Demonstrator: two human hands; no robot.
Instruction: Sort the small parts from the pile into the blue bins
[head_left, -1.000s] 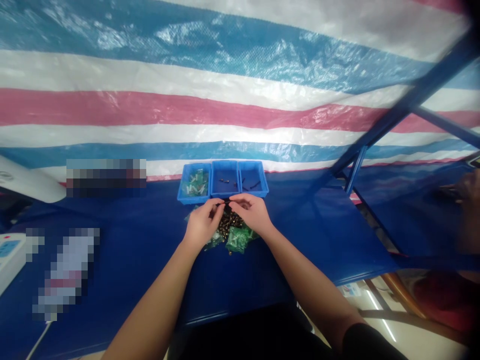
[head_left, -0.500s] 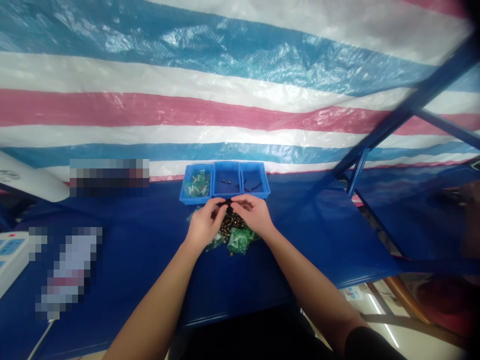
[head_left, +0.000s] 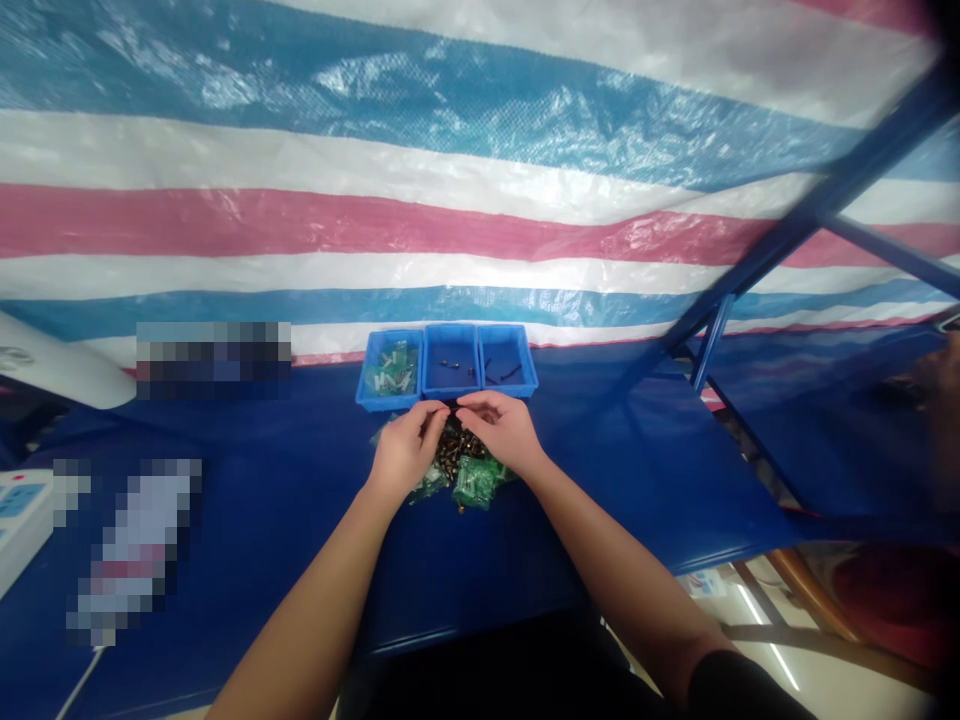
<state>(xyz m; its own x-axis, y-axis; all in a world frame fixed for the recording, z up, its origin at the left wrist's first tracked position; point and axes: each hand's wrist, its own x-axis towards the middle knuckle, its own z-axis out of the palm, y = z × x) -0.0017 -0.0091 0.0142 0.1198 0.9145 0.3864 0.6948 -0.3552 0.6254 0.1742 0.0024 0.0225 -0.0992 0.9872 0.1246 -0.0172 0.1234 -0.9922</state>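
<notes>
My left hand (head_left: 403,446) and my right hand (head_left: 507,432) meet just in front of the blue bins, above a pile of small dark and brass-coloured metal pieces (head_left: 451,452). Thumb and fingers of each hand are pinched together, and whatever lies between them is too small and dark to make out. A green plastic packet (head_left: 475,482) rests against the near side of the pile, below my right hand. Beside my left wrist lies a clear packet (head_left: 429,484), partly covered by the hand.
Three blue bins stand in a row: the left bin (head_left: 383,403) holds packets with white pieces, the middle bin (head_left: 450,387) and right bin (head_left: 510,386) a few thin dark parts. A blue metal frame (head_left: 712,340) rises at right. A white device (head_left: 26,515) sits at left.
The left thumb has closed up against its fingertips. Both hands otherwise stay over the pile, and the whole view has shifted slightly.
</notes>
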